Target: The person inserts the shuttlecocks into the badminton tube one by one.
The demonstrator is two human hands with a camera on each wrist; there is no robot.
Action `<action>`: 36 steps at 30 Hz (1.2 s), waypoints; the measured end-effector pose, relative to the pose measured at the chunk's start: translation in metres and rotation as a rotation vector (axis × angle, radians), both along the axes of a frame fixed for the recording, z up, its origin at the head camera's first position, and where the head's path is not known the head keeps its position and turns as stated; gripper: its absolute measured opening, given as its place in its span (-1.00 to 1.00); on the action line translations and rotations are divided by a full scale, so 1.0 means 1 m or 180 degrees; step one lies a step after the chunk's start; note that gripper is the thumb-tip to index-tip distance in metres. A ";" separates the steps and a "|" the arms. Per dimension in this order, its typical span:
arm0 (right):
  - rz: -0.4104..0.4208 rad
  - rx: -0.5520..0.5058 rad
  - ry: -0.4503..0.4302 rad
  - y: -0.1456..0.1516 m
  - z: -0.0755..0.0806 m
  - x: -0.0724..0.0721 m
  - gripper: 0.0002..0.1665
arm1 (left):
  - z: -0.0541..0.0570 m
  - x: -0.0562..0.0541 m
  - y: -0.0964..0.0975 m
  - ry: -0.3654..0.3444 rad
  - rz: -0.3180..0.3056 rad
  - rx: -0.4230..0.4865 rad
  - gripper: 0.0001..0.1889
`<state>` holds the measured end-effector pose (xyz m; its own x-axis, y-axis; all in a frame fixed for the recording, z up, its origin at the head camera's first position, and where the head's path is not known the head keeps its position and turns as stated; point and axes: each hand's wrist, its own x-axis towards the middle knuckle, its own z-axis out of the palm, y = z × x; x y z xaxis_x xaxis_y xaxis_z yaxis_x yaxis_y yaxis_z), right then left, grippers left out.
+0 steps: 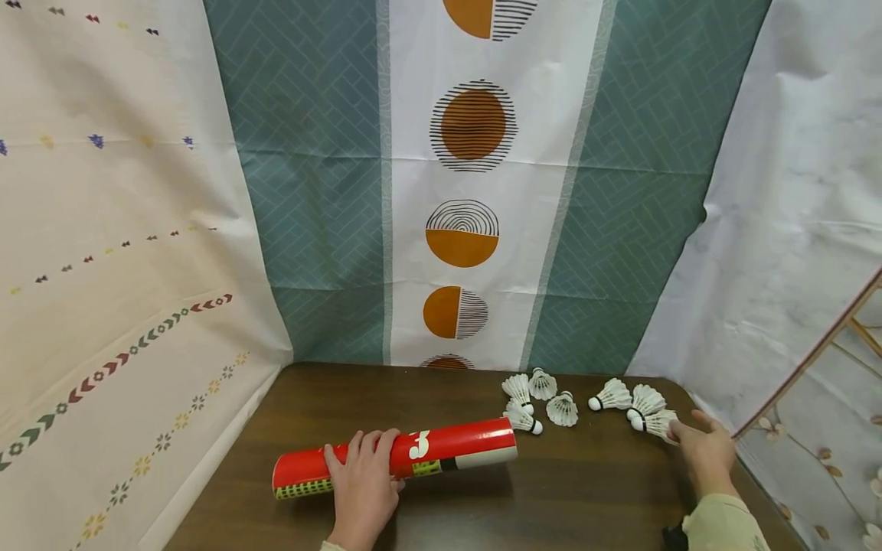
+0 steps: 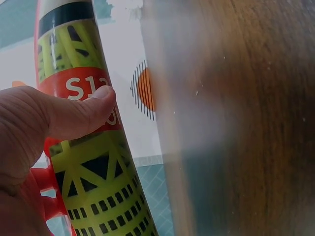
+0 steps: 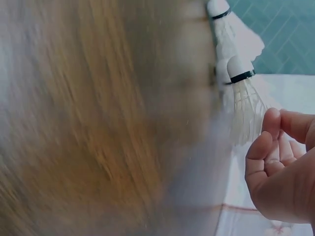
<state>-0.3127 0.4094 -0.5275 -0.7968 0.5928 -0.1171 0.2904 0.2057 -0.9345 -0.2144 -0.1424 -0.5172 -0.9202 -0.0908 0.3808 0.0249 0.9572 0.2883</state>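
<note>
My left hand (image 1: 365,486) grips a red shuttlecock tube (image 1: 475,440) printed with a yellow-green pattern, lying slanted above the dark wooden table. In the left wrist view, my thumb lies across the tube's printed side (image 2: 93,162) with the fingers round behind. Over at the right, my right hand (image 1: 710,455) pinches the feather edge of a white shuttlecock (image 1: 656,423) between curled fingertips. That shuttlecock (image 3: 241,73) has a white cork with a black band, seen in the right wrist view. Two more shuttlecocks lie beside it, one (image 1: 646,399) touching and one (image 1: 612,395) to the left.
Several other shuttlecocks (image 1: 542,384) lie in a loose group behind the tube's right end. Patterned cloths hang around the brown table (image 1: 551,505), a green and white one (image 1: 317,229) at the back. A pale floral cloth (image 1: 792,367) borders the right side.
</note>
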 end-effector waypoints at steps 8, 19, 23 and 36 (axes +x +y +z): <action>0.0273 -0.0692 0.0294 -0.037 0.012 0.016 -0.40 | 0.001 0.000 0.001 0.0000 -0.0008 -0.0010 -0.11; 0.0743 -0.1105 0.0817 -0.102 0.034 0.043 -0.61 | -0.001 -0.001 0.003 -0.0006 -0.0025 0.0013 -0.11; 0.0903 -0.1126 0.0952 -0.123 0.035 0.047 -0.59 | -0.002 -0.002 0.004 0.0001 -0.0041 -0.0005 -0.11; 0.1143 -0.1161 0.0821 -0.172 0.032 0.057 -0.60 | -0.004 -0.002 0.010 0.0009 -0.0064 0.0018 -0.11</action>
<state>-0.2555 0.2374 -0.4958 -0.9707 0.2373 -0.0385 0.0151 -0.0998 -0.9949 -0.2166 -0.1321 -0.5211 -0.9208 -0.0744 0.3828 0.0450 0.9548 0.2937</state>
